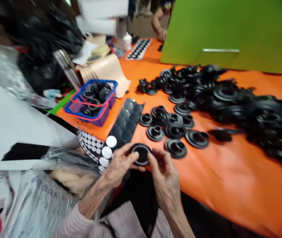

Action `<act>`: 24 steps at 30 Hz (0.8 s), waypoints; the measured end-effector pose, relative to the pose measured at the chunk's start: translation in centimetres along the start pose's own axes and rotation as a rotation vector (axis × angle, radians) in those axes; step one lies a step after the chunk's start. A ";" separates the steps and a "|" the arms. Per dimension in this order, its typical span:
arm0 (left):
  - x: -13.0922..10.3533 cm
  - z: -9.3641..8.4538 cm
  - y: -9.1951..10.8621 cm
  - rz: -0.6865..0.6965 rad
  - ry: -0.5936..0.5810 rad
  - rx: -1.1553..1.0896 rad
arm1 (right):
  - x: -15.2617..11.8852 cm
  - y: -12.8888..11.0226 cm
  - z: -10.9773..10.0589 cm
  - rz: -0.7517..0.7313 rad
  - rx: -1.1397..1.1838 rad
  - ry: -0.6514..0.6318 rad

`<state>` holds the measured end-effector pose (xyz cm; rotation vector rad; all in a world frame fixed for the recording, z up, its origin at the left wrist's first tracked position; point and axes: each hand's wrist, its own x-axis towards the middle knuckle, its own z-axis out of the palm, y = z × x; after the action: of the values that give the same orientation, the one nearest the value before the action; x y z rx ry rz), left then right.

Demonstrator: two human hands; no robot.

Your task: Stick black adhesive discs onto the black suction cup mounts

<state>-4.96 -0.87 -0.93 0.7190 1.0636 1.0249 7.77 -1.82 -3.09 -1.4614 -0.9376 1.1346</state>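
Between my two hands, just off the table's near edge, is a round black plastic disc [141, 154] with a raised rim. My left hand [121, 162] grips its left side, thumb on the face and fingers beneath. At the disc's right edge, my right hand [163, 172] pinches with its thumb and curled fingers. Beside my left hand lies a sheet of round stickers [124, 122]; its upper part shows dark circles and white circles [111, 142] sit at its near end. Several black flanged plastic parts [176, 148] stand on the table beyond my right hand.
A large heap of black parts [225, 96] covers the orange table [230, 178]. A blue and purple basket [103, 115] holds similar parts. A green board [230, 29] stands behind the heap. Another person's hand [162, 34] rests at the far edge. A metal flask [68, 67] stands left.
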 end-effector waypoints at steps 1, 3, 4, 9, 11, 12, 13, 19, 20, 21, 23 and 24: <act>-0.1 -0.3 0.4 0.002 -0.022 0.017 | 0.3 -0.3 0.2 0.030 0.010 -0.056; -0.1 -0.9 1.7 0.026 -0.038 0.085 | 1.3 -0.8 1.2 0.063 0.055 -0.142; 0.1 -1.4 2.6 0.055 -0.019 0.129 | 1.8 -1.0 1.9 0.065 0.091 -0.173; 2.1 -4.4 9.6 0.353 0.257 0.378 | 3.7 -1.2 6.3 -0.100 -0.080 -0.252; 3.2 -5.6 12.9 0.453 0.388 0.536 | 4.0 -0.6 7.6 -0.241 -0.282 -0.213; 3.6 -6.0 14.3 0.491 0.459 0.636 | 4.1 -0.3 8.0 -0.310 -0.365 -0.188; 3.8 -6.4 15.2 0.530 0.542 0.786 | 4.1 0.1 8.3 -0.369 -0.426 -0.165; 1.0 -7.3 9.3 0.473 0.584 1.206 | 4.0 2.3 7.6 -0.529 -0.450 -0.199; 0.5 -7.5 7.2 0.396 0.593 1.216 | 3.8 2.6 7.4 -0.552 -0.448 -0.221; 0.2 -7.8 5.3 0.318 0.586 1.183 | 3.5 2.9 7.2 -0.576 -0.449 -0.235; 0.2 -8.3 2.6 0.162 0.559 1.037 | 2.8 3.3 6.8 -0.620 -0.444 -0.236; 0.4 -8.5 1.9 0.082 0.528 0.917 | 2.4 3.5 6.5 -0.635 -0.436 -0.223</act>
<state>-13.54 0.24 -2.33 1.2621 2.0267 0.7765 2.03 1.43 -7.23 -1.2278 -1.7390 0.6439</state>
